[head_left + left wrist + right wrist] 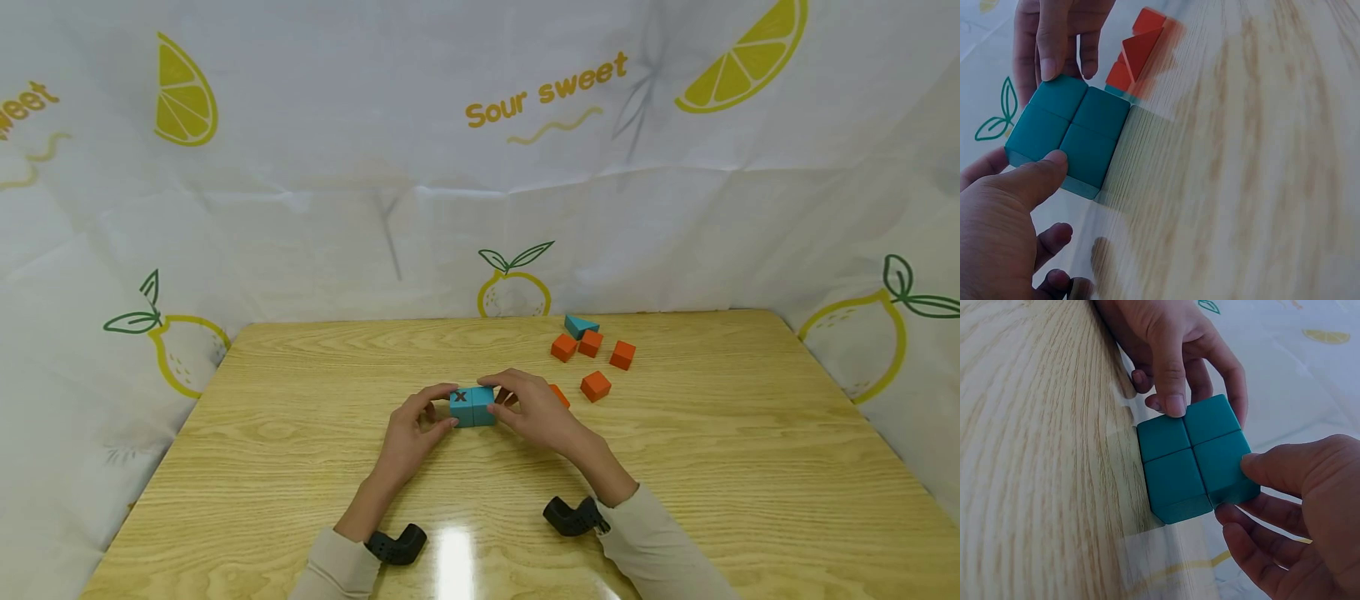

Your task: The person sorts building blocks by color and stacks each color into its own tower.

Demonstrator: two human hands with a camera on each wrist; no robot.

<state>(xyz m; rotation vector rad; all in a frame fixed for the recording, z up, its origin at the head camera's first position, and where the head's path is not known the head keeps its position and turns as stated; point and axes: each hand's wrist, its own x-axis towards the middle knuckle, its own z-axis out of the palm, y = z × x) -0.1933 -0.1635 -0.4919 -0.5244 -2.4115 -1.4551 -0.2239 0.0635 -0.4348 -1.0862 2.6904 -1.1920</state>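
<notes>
Several blue cubes (472, 407) stand tight together on the wooden table, two wide and two high, as the wrist views show. One upper cube bears a dark X on its top. From the left, my left hand (405, 437) pinches the upper left cube (1035, 128) between thumb and fingers. My right hand (542, 412) grips the upper right cube (1225, 459) from the other side, thumb on the near face. Thin seams run between the cubes. The fingers at the back are partly hidden in the head view.
Right of the stack lie several orange blocks (596, 386), one of them partly behind my right hand. A blue triangular block (581, 326) lies near the table's back edge. Behind the table (300, 375) hangs a white lemon-print cloth (337, 250). Each wrist wears a black device (397, 546).
</notes>
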